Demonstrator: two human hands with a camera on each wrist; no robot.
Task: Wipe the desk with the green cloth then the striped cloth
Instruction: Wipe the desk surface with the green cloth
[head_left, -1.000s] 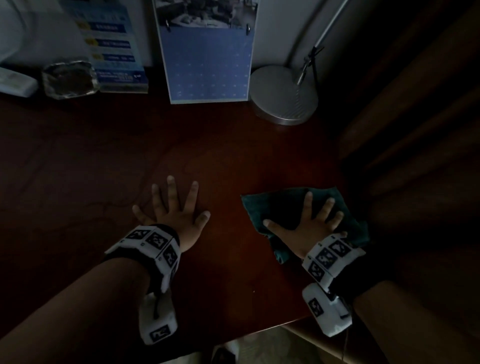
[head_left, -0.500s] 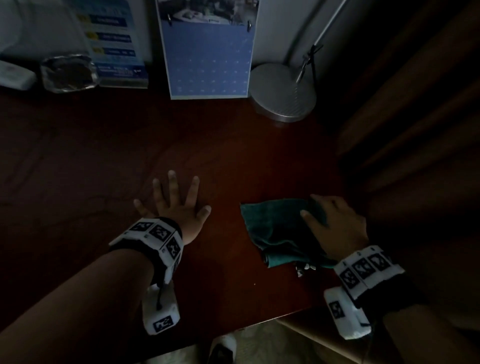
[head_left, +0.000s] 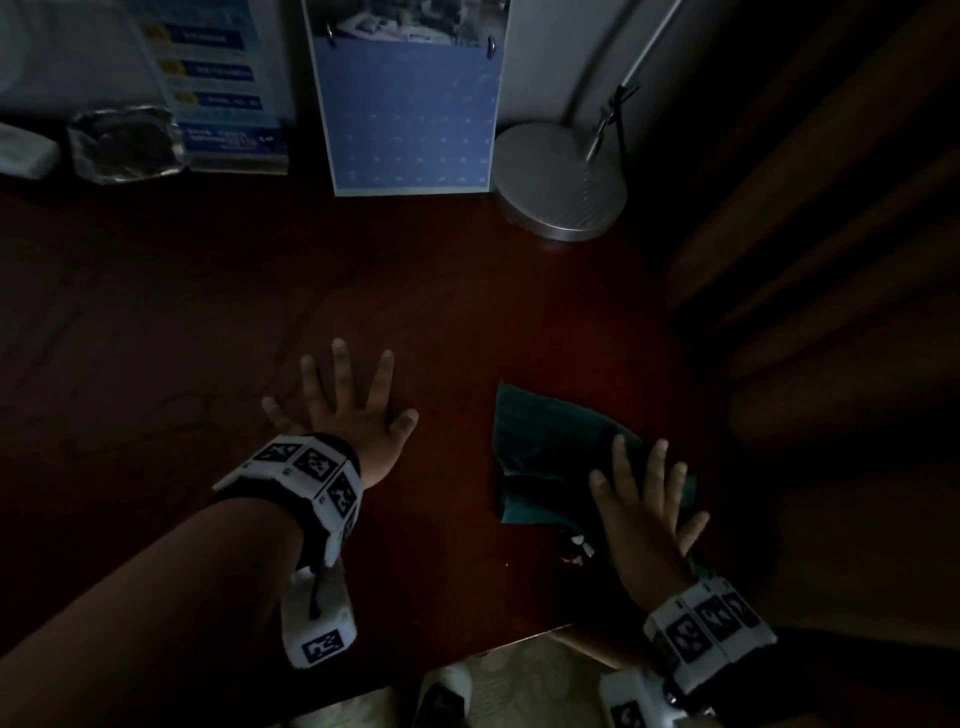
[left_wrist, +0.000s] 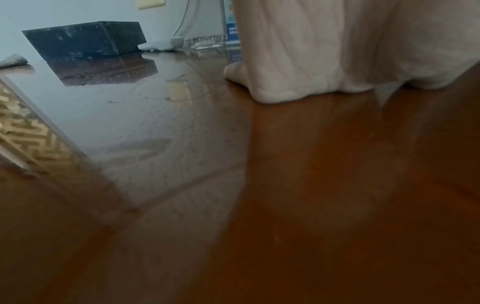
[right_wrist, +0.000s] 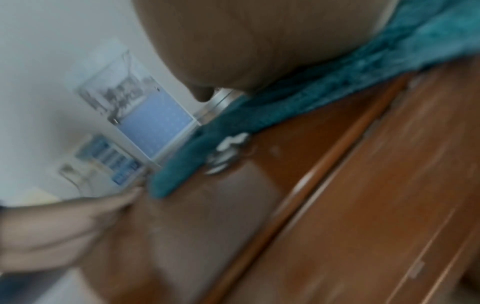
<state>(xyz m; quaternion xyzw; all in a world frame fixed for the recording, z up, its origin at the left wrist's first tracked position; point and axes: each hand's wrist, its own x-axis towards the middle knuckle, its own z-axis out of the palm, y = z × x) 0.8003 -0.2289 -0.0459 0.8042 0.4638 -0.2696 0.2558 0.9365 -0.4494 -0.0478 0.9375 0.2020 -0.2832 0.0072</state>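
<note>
Green cloth (head_left: 545, 457) is lying crumpled on the dark wooden bench (head_left: 441, 322), toward its near right corner, with the right hand (head_left: 644, 519) pressing down on the cloth's near right part. That hand's fingers are lying straight and spread, so its grip is flat and open, holding nothing by curling; the palm is covering the cloth's right edge. In the right wrist view the cloth (right_wrist: 324, 88) is showing as teal and fluffy under the palm (right_wrist: 246, 41), with a small white tag (right_wrist: 228, 148) hanging at its edge; that view is blurred.

The left hand (head_left: 348, 415) is resting flat on the bare bench well to the left of the cloth, fingers splayed and straight, its grip open and empty. Both wrists are wearing white bands with black square markers (head_left: 306, 467).

At the back of the bench a blue calendar (head_left: 410, 104) is standing against the wall, with a round silver lamp base (head_left: 561, 182) just to its right and a blue printed card (head_left: 218, 88) to its left. A glass ashtray (head_left: 124, 143) is sitting beside the card. In the left wrist view a black box (left_wrist: 83, 39) is standing farther left on the bench.
</note>
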